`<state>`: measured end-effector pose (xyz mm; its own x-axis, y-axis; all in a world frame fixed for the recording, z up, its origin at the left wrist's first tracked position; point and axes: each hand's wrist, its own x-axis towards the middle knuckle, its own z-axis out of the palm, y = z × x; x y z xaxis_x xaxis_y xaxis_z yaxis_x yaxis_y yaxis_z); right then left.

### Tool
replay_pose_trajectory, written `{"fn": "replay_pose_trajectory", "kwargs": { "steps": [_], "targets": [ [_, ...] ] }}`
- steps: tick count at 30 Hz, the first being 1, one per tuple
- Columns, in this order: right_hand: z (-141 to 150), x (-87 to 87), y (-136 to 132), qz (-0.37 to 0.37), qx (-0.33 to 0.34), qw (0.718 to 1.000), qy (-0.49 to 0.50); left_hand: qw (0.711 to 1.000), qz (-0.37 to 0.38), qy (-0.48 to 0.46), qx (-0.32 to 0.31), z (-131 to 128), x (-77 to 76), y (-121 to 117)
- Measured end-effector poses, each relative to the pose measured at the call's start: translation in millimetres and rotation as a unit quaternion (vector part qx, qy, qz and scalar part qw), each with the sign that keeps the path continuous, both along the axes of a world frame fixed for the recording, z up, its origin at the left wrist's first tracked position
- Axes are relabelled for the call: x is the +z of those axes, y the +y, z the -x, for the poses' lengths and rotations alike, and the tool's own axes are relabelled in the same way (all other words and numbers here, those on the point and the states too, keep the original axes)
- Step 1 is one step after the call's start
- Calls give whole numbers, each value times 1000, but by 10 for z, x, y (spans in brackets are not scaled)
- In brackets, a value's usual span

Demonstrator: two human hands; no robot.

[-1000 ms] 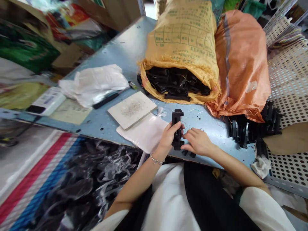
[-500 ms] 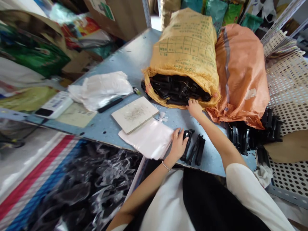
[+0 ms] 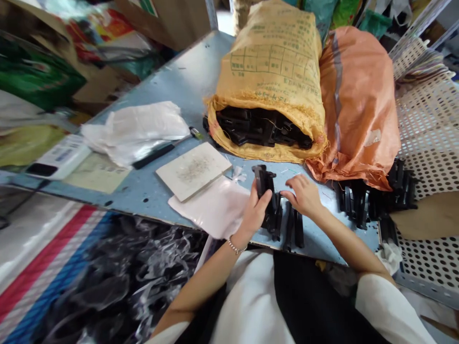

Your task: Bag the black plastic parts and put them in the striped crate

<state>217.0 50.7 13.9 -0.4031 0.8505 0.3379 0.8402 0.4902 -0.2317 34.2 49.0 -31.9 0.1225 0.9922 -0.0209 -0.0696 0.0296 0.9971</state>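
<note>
My left hand (image 3: 256,210) is wrapped round a black plastic part (image 3: 263,179), which it holds up over the near edge of the table. To the right of that part, my right hand (image 3: 301,193) hovers with fingers bent and apart, nothing visible in it. Below and between the hands, several similar black parts (image 3: 297,228) lie side by side on the blue table. Beyond them a yellow woven sack (image 3: 268,71) lies with its mouth facing me, full of more black parts (image 3: 251,126).
An orange sack (image 3: 362,105) lies at right, black parts (image 3: 358,203) by its mouth. A pale board (image 3: 193,169) rests partly over white plastic bags (image 3: 215,210). At left are a crumpled white bag (image 3: 139,126) and a white box (image 3: 59,156). Wrapped black items (image 3: 118,277) fill a container below.
Half a second ago my right hand was at the yellow sack's mouth and my left rested by the row. Now both are together near the table edge, a black part in my left.
</note>
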Motion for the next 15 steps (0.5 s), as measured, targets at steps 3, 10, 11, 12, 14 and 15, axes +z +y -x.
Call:
{"fn": "replay_pose_trajectory", "kwargs": {
  "steps": [3, 10, 11, 12, 14, 15],
  "targets": [
    [-33, 82, 159, -15, 22, 1000, -10, 996, -38, 50, -57, 19, 172, -176],
    [176, -27, 45, 222, 11, 939, 261, 990, -70, 103, -66, 85, 241, -144],
    [203, -44, -26, 236, 20, 939, 249, 993, -59, 88, -54, 95, 232, -111],
    [225, -61, -105, 231, 42, 949, 210, 995, -46, 75, -40, 104, 221, -80],
    [256, -104, -272, 177, 95, 976, 86, 998, -22, 64, -11, 117, 187, -25],
    [269, -130, -348, 139, 116, 983, 23, 998, -12, 64, -2, 123, 161, -3]
  ]
}}
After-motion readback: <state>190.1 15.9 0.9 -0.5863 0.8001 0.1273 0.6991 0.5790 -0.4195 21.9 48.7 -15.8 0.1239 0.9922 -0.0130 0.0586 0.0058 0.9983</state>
